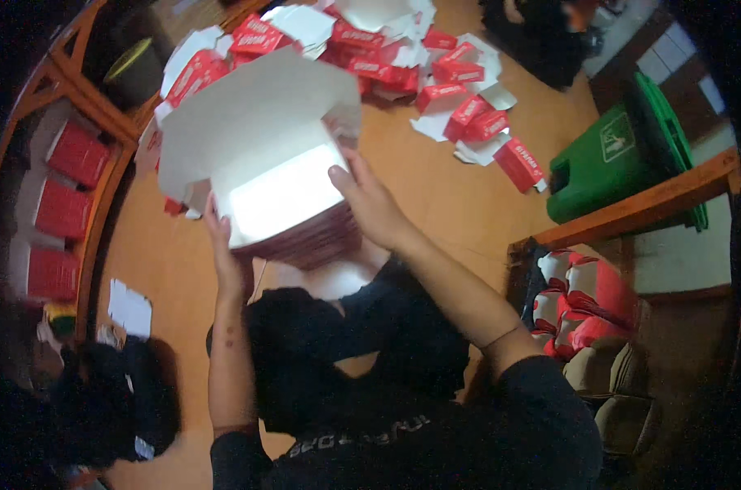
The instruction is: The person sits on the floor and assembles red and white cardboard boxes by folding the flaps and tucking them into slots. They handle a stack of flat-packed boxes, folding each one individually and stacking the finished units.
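A thick stack of red-and-white cardboard cartons (pixel 285 192) is held between my two hands, above my lap. Its top face is white, with wide white flaps fanning out on the far side, and layered red edges show along the near side. My left hand (pixel 230 249) grips the left side of the stack, its fingers partly hidden behind the edge. On the opposite side my right hand (pixel 372 200) is closed on it, thumb over the top edge. The light on the top face is so bright that detail there is lost.
Beyond the stack, many red-and-white cartons (pixel 460 73) lie in a loose heap on the orange-brown floor (pixel 460 184). At right are a green bin (pixel 603 155) and a wooden beam (pixel 632 204). Red cartons stand on a wooden shelf (pixel 101 106) at left.
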A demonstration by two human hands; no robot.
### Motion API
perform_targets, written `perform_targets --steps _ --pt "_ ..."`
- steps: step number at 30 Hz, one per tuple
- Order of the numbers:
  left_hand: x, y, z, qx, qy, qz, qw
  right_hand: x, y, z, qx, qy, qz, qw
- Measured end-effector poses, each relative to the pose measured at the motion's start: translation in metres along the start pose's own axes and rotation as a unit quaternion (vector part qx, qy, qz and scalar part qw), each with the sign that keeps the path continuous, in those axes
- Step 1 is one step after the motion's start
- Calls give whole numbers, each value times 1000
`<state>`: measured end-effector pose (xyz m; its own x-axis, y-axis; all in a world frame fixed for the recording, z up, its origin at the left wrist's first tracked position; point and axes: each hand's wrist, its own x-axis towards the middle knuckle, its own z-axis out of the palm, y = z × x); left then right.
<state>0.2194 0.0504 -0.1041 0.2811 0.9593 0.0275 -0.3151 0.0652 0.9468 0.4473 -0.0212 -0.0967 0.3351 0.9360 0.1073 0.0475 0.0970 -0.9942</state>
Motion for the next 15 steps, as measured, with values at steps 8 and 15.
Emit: perform_targets --steps 8,15 --pt "-6 -8 -10 72 12 97 993 91 145 -198 204 316 148 915" --pt "-40 -32 -90 182 143 129 964 83 250 -420 -440 738 165 484"
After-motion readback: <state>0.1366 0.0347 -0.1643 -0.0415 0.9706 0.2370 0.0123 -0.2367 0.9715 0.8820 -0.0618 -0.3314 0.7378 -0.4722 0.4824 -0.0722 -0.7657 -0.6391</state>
